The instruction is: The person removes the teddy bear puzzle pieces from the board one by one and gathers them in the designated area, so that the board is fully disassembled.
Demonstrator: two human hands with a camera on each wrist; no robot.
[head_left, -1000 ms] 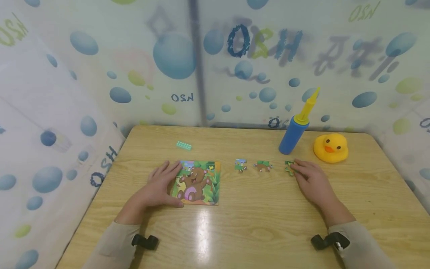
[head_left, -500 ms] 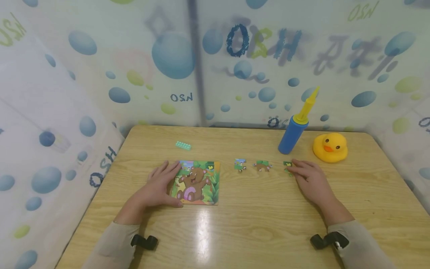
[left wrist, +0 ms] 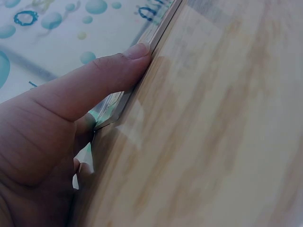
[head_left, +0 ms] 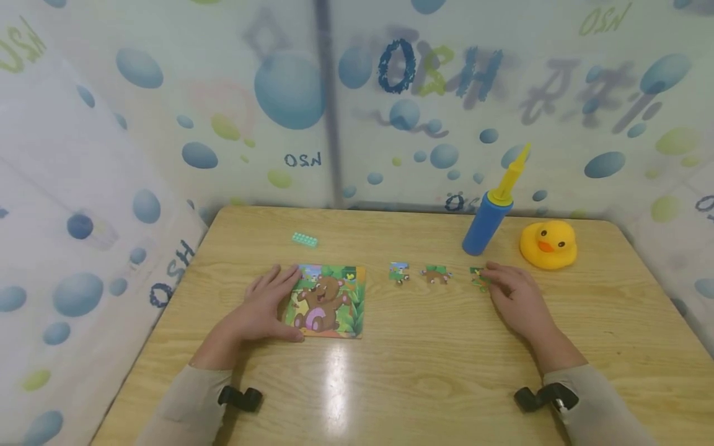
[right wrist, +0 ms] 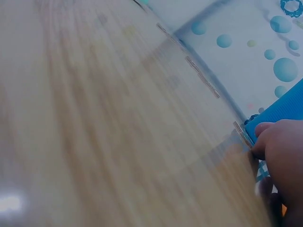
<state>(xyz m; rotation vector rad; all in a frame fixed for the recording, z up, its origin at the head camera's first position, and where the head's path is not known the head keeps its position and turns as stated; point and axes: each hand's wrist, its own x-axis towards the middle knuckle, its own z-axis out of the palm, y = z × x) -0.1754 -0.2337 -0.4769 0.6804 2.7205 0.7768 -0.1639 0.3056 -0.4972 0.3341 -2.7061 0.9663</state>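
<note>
In the head view, a square bear jigsaw puzzle point(head_left: 329, 310) lies flat on the table. My left hand point(head_left: 264, 308) rests at its left side, fingers extended by the upper-left corner and thumb at the front edge. In the left wrist view the thumb point(left wrist: 106, 78) touches the puzzle's thin edge point(left wrist: 111, 113). To the right, my right hand point(head_left: 517, 298) pinches a green jigsaw piece point(head_left: 478, 279) between thumb and fingertips, partly covering it. Two other pieces lie in the same row: a blue-green piece point(head_left: 398, 271) and a brown piece with green point(head_left: 437, 275).
A mint building brick point(head_left: 305, 240) lies behind the puzzle. At the back right stand a blue hand pump point(head_left: 483, 228) with a yellow nozzle and a yellow rubber duck point(head_left: 549, 246). The wooden table point(head_left: 424, 384) meets a bubble-print curtain point(head_left: 379, 136) behind.
The green piece under my right fingertips has shifted slightly left and turned a little. My left hand, the puzzle and the other two pieces stay in place.
</note>
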